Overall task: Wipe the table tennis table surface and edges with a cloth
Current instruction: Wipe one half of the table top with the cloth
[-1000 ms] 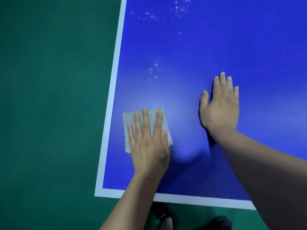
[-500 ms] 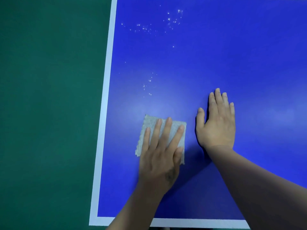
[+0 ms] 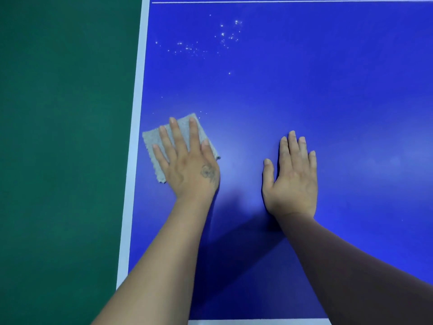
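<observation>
Blue worktop (image 3: pixel 304 90) of a table tennis table, seen from above, with a white line (image 3: pixel 138 113) along its left edge and green floor (image 3: pixel 58 137) beyond. Left hand (image 3: pixel 187 165) lies flat on a grey cloth (image 3: pixel 152 141), fingers (image 3: pixel 178 134) straight and spread, pressing it onto the surface just beside the white line. Right hand (image 3: pixel 291 174) rests palm down on the bare surface, well apart from the cloth, fingers extended and holding nothing. White specks (image 3: pixel 222 36) are scattered on the surface farther ahead.
</observation>
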Demonstrator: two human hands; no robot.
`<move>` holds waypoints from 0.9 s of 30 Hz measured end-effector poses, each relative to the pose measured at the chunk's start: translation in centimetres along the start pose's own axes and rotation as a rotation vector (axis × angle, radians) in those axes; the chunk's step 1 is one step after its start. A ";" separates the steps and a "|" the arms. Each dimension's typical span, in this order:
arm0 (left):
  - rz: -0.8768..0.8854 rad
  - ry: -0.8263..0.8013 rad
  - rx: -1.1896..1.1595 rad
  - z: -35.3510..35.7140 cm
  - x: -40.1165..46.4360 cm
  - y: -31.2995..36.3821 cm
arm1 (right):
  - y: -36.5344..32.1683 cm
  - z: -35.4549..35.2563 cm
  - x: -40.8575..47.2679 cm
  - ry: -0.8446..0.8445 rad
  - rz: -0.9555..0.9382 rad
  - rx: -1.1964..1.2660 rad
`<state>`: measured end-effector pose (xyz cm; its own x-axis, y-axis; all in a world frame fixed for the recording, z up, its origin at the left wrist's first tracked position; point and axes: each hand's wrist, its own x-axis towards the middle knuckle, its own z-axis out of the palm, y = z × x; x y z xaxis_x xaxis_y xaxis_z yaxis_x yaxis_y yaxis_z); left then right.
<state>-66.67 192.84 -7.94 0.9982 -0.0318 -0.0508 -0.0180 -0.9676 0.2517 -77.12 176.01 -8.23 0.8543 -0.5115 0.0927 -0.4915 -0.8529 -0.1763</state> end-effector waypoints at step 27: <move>0.199 -0.053 0.026 0.8 3.6 5.6 | 0.2 0.1 0.2 0.063 -0.007 0.100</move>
<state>-63.19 187.16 -7.45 0.9705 -0.2349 -0.0534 -0.2162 -0.9472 0.2370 -77.03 175.79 -8.30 0.8438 -0.5137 0.1552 -0.4635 -0.8434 -0.2718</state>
